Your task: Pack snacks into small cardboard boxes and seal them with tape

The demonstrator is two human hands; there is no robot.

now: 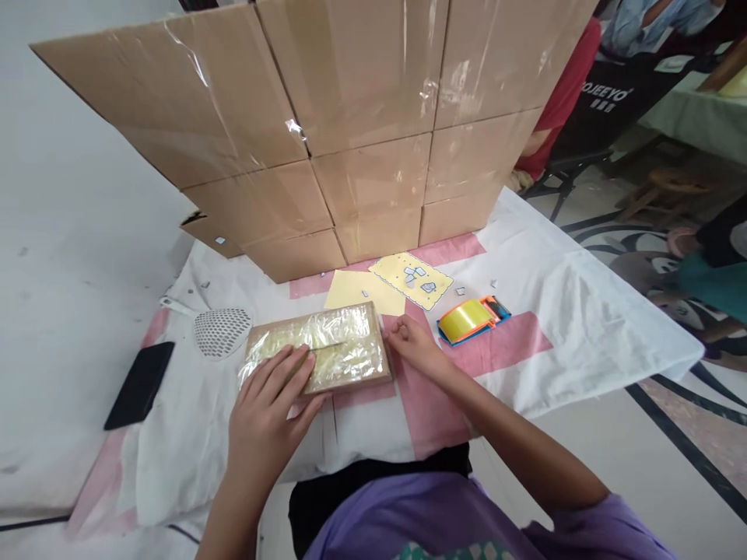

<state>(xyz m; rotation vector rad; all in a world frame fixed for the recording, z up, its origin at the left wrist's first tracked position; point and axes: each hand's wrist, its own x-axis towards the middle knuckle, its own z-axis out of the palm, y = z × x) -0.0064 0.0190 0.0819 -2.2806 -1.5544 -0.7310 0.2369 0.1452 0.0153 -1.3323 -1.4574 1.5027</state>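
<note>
A small cardboard box [350,342], its top covered in shiny clear tape, lies in front of me on the cloth-covered table. My left hand [271,397] holds it at the left front, fingers laid across the top and the thumb along the front edge. At the box's right end is my right hand [412,342], fingers curled together in a pinch. Whatever may be between those fingertips is too small to make out. A tape dispenser [470,320] with a yellowish roll, orange and blue body, sits to the right of that hand.
A tall cardboard partition [373,155] stands at the back. Before it lie a plain yellow sheet [350,292] and a printed yellow card [414,278]. At left are a white mesh piece [222,332] and a black phone-like slab [140,385]. A person in red [560,101] is beyond the partition.
</note>
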